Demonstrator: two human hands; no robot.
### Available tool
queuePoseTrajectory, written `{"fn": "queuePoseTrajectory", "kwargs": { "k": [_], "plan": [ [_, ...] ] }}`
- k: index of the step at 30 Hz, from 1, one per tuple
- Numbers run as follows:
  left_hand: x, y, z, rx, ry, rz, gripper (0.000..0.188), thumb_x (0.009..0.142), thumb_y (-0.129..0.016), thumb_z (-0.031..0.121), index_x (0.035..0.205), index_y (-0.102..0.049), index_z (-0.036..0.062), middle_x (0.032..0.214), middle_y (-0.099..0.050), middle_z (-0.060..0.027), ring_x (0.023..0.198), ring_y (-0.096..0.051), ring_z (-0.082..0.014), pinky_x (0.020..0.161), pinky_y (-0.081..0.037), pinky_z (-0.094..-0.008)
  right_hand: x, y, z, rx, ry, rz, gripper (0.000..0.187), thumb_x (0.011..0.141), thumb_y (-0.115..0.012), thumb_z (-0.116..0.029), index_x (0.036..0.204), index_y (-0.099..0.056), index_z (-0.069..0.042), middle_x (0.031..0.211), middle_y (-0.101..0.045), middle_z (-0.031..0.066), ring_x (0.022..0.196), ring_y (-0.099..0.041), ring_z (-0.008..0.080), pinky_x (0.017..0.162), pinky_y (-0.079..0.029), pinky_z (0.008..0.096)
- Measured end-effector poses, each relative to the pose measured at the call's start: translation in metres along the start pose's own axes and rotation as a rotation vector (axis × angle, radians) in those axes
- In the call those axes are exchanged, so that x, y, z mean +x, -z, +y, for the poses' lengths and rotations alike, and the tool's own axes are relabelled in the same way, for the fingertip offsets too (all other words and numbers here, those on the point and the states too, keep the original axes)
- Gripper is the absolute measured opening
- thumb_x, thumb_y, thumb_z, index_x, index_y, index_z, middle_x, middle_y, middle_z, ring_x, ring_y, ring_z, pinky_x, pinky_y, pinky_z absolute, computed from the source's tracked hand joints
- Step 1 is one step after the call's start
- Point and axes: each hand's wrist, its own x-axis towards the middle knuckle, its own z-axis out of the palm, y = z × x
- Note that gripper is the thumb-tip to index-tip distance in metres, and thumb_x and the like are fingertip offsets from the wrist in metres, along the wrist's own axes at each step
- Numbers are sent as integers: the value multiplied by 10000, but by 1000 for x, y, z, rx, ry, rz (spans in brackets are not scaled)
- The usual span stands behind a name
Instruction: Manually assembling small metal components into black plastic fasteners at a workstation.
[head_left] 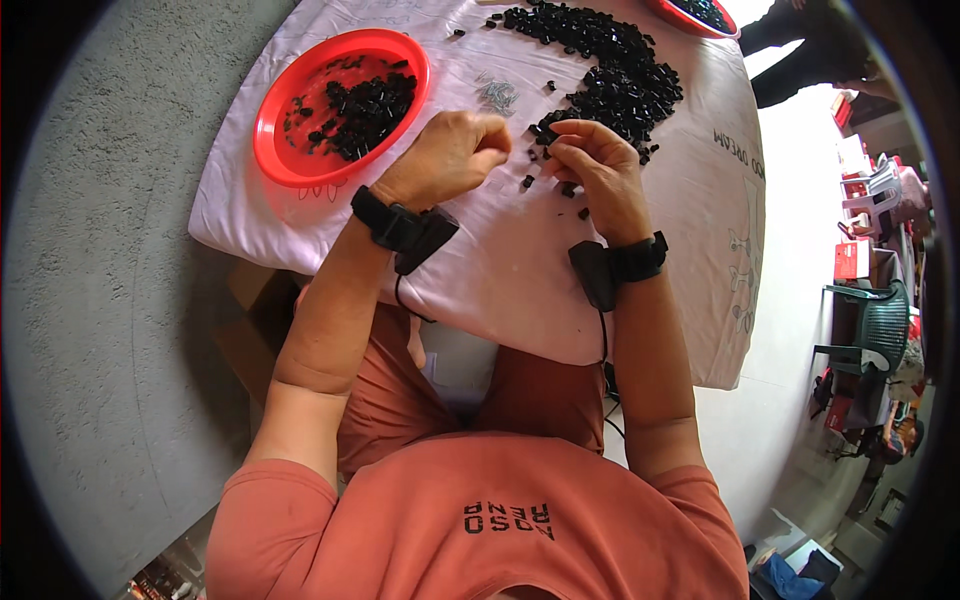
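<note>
My left hand (450,155) is closed, thumb against curled fingers, above the cloth beside a small heap of thin silvery metal pieces (496,95). Whatever it may hold is too small to make out. My right hand (608,180) is also closed in a pinch, at the near edge of a long pile of small black plastic pieces (625,95). What sits between those fingertips cannot be made out. A few loose black pieces (527,182) lie between the two hands. To the left, a red basin (275,150) contains more black pieces (370,110).
A pink printed cloth (500,260) covers the table. Another red basin (735,28) with black pieces stands at the far right edge, near a person in dark clothes (810,50). A green plastic chair (880,325) is on the floor at right; a rough grey wall (110,250) is at left.
</note>
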Motion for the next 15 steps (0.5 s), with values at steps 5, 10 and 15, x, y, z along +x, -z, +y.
{"fn": "queuePoseTrajectory", "kwargs": {
  "k": [5, 10, 15],
  "plan": [
    [-5, 5, 3, 167, 74, -204, 164, 771, -691, 132, 887, -687, 16, 838, -697, -174, 821, -686, -322, 764, -531, -411, 1, -1, 1, -37, -4, 102, 162, 921, -650, -63, 1067, -683, -4, 869, -693, 54, 722, -677, 113, 663, -538, 223],
    [-6, -2, -4, 191, 0, -161, 109, 791, -659, 78, 863, -657, -5, 783, -664, -163, 746, -655, -304, 710, -514, -386, 4, 6, 8, -222, 63, 165, 122, 904, -673, -58, 1012, -723, -30, 863, -692, 19, 663, -619, 77, 621, -492, 201],
    [-1, -1, 4, 108, 56, -50, 134, 809, -608, 71, 909, -672, 9, 871, -688, -197, 856, -677, -355, 790, -531, -427, 0, 1, 7, -647, 179, 114, 106, 837, -729, -63, 938, -763, -61, 828, -661, -17, 654, -576, 59, 604, -470, 217]
  ]
}}
